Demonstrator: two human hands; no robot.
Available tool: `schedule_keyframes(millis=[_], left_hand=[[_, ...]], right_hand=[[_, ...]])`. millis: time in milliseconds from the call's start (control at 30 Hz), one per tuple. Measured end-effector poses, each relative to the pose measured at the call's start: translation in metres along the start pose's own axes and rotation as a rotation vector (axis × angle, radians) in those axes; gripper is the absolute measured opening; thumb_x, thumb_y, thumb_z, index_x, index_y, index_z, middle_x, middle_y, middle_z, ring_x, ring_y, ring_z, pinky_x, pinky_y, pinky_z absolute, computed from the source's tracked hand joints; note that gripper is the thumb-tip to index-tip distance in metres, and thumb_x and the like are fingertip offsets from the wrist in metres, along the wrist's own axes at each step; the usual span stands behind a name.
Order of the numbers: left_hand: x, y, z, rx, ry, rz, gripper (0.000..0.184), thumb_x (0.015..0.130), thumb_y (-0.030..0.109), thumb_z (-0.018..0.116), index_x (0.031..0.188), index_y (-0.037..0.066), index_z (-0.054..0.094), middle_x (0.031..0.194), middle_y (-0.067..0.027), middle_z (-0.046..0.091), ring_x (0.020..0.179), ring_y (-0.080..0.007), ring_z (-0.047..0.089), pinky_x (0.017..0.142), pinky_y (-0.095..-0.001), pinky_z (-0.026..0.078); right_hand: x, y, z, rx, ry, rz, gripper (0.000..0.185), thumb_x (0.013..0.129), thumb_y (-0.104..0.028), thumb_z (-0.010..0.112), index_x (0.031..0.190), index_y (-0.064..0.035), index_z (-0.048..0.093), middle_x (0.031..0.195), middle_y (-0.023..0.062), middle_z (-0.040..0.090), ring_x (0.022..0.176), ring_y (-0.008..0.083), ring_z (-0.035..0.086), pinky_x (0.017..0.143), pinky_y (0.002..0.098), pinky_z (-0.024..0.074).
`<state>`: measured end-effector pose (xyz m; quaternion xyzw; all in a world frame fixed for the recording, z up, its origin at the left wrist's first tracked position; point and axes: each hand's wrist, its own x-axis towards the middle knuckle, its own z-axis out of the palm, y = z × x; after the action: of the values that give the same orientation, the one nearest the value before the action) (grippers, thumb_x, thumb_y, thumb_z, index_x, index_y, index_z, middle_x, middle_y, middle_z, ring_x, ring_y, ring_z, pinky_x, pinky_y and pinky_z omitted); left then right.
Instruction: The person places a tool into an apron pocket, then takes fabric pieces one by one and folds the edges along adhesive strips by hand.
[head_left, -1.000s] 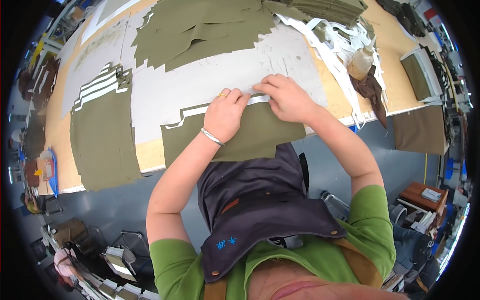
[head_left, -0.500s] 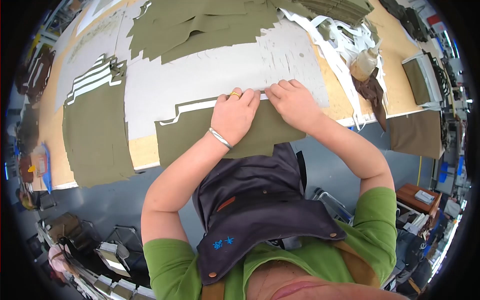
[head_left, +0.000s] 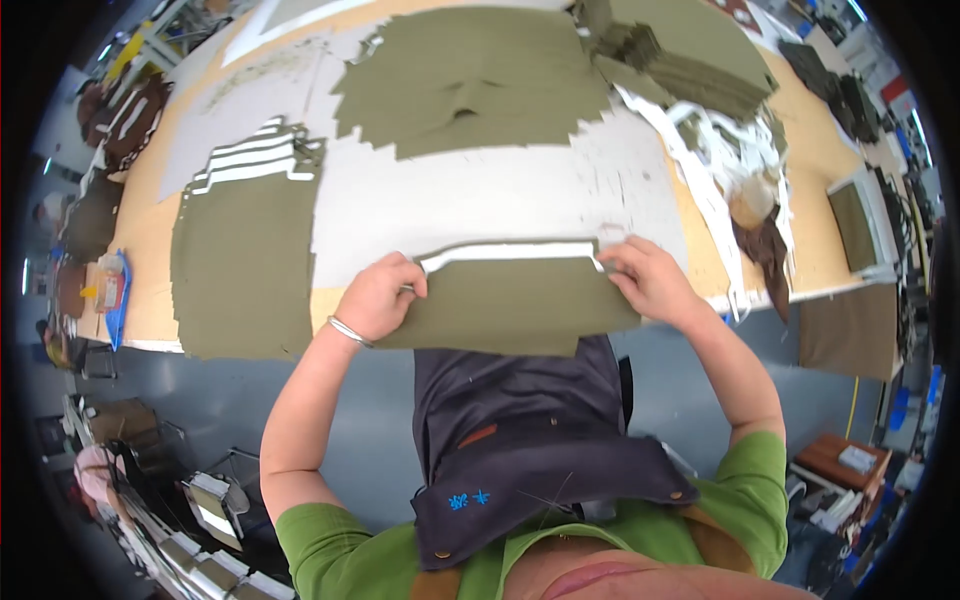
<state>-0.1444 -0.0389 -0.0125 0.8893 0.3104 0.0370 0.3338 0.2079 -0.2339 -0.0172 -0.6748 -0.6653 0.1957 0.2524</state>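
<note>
An olive green fabric piece (head_left: pixel 510 305) lies at the front edge of the table, its near part hanging over. A white strip (head_left: pixel 520 252) runs along its far edge. My left hand (head_left: pixel 382 295) pinches the piece at its left end, by one end of the strip. At the right end, my right hand (head_left: pixel 648 278) grips the fabric between thumb and fingers. To the left is a stack of similar olive pieces (head_left: pixel 245 260) with white strips at their far edges.
Further back lies a pile of olive pieces (head_left: pixel 470 80). Thicker olive stacks (head_left: pixel 700 60) stand at the back right. Tangled white strips (head_left: pixel 715 150), a bottle (head_left: pixel 752 200) and a dark brown cloth (head_left: pixel 765 255) are on the right. A blue tray (head_left: pixel 120 300) sits at the left edge.
My hands have moved apart from the middle of the white strip to the two ends of the fabric piece and now grip it there. The camera view has shifted too.
</note>
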Motion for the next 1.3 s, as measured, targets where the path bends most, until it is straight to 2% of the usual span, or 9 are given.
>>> schedule_keyframes(millis=[100, 267, 567, 767, 833, 900, 1000, 1167, 1300], left_hand=[[0.036, -0.002, -0.032, 0.168, 0.122, 0.008, 0.016, 0.079, 0.0, 0.059, 0.086, 0.011, 0.067, 0.094, -0.012, 0.061, 0.088, -0.0348, 0.062, 0.08, -0.0452, 0.051], [0.141, -0.007, -0.101, 0.44, 1.105, 0.108, 0.029, 0.084, 0.009, 0.067, 0.113, 0.011, 0.065, 0.126, -0.0128, 0.059, 0.114, -0.036, 0.055, 0.096, -0.0449, 0.047], [-0.032, -0.137, -0.07, 0.457, 0.542, -0.531, 0.035, 0.077, 0.022, 0.079, 0.11, 0.017, 0.068, 0.128, -0.0039, 0.058, 0.116, -0.0282, 0.055, 0.097, -0.0421, 0.048], [-0.053, -0.151, -0.076, -0.627, 0.643, -0.662, 0.017, 0.08, 0.016, 0.081, 0.088, 0.004, 0.072, 0.107, -0.0053, 0.069, 0.091, -0.0139, 0.062, 0.085, -0.03, 0.051], [-0.048, -0.114, -0.08, -0.65, 0.519, -0.529, 0.016, 0.084, 0.016, 0.079, 0.09, 0.004, 0.071, 0.11, -0.0067, 0.068, 0.093, -0.0123, 0.061, 0.083, -0.0281, 0.051], [-0.043, -0.084, -0.069, -0.639, 0.379, -0.311, 0.014, 0.086, 0.016, 0.077, 0.093, 0.005, 0.071, 0.111, -0.0065, 0.068, 0.094, -0.0116, 0.061, 0.082, -0.0263, 0.05], [-0.047, -0.042, -0.075, -0.39, 0.223, -0.24, 0.021, 0.086, 0.022, 0.076, 0.097, 0.007, 0.07, 0.113, -0.0044, 0.068, 0.103, -0.0147, 0.061, 0.089, -0.0297, 0.048], [-0.047, -0.07, -0.055, 0.335, 0.48, -0.201, 0.044, 0.083, 0.03, 0.073, 0.122, 0.012, 0.064, 0.137, -0.0095, 0.057, 0.13, -0.0313, 0.05, 0.105, -0.0473, 0.039], [-0.021, -0.028, 0.01, 0.399, 0.339, 0.018, 0.051, 0.085, 0.034, 0.07, 0.132, 0.017, 0.058, 0.145, -0.0073, 0.051, 0.141, -0.0296, 0.039, 0.109, -0.0509, 0.035]], right_hand=[[0.037, 0.011, -0.023, 0.046, 0.07, 0.036, 0.024, 0.084, -0.005, 0.065, 0.108, -0.0125, 0.065, 0.086, 0.0104, 0.06, 0.076, 0.0272, 0.062, 0.066, 0.0386, 0.0516], [0.19, 0.025, -0.088, -0.373, 0.604, -0.185, 0.036, 0.078, -0.008, 0.072, 0.114, -0.0114, 0.063, 0.111, 0.0135, 0.06, 0.106, 0.0349, 0.057, 0.091, 0.0436, 0.0479], [0.163, 0.019, -0.014, -0.083, 0.153, -0.074, 0.027, 0.08, -0.005, 0.07, 0.106, -0.0081, 0.066, 0.112, 0.011, 0.058, 0.103, 0.0282, 0.059, 0.088, 0.0363, 0.0504], [0.17, -0.047, 0.071, 0.237, -0.226, -0.087, 0.026, 0.084, -0.011, 0.071, 0.11, -0.0087, 0.069, 0.112, 0.0074, 0.061, 0.088, 0.0172, 0.062, 0.075, 0.0298, 0.0536], [0.181, -0.086, 0.1, 0.501, -0.382, -0.011, 0.045, 0.088, -0.017, 0.071, 0.13, -0.0127, 0.059, 0.121, 0.0102, 0.06, 0.093, 0.0161, 0.062, 0.078, 0.0299, 0.0535], [0.186, -0.157, 0.107, 0.952, -0.43, 0.482, 0.064, 0.091, -0.019, 0.07, 0.147, -0.0173, 0.04, 0.131, 0.0142, 0.057, 0.106, 0.0208, 0.062, 0.088, 0.0328, 0.0523], [0.205, -0.176, 0.168, 1.087, -0.082, 0.222, 0.077, 0.09, -0.013, 0.069, 0.153, -0.0207, 0.026, 0.136, 0.0177, 0.053, 0.118, 0.027, 0.058, 0.097, 0.0353, 0.0487], [0.159, -0.135, 0.114, 0.704, -0.019, -0.076, 0.056, 0.084, -0.002, 0.067, 0.137, -0.0123, 0.051, 0.131, 0.0117, 0.059, 0.12, 0.0246, 0.057, 0.101, 0.0356, 0.0456], [0.072, -0.064, 0.05, 0.572, 0.185, 0.138, 0.032, 0.083, 0.001, 0.067, 0.114, -0.0055, 0.065, 0.118, 0.0074, 0.066, 0.112, 0.0188, 0.06, 0.097, 0.0306, 0.0461]])
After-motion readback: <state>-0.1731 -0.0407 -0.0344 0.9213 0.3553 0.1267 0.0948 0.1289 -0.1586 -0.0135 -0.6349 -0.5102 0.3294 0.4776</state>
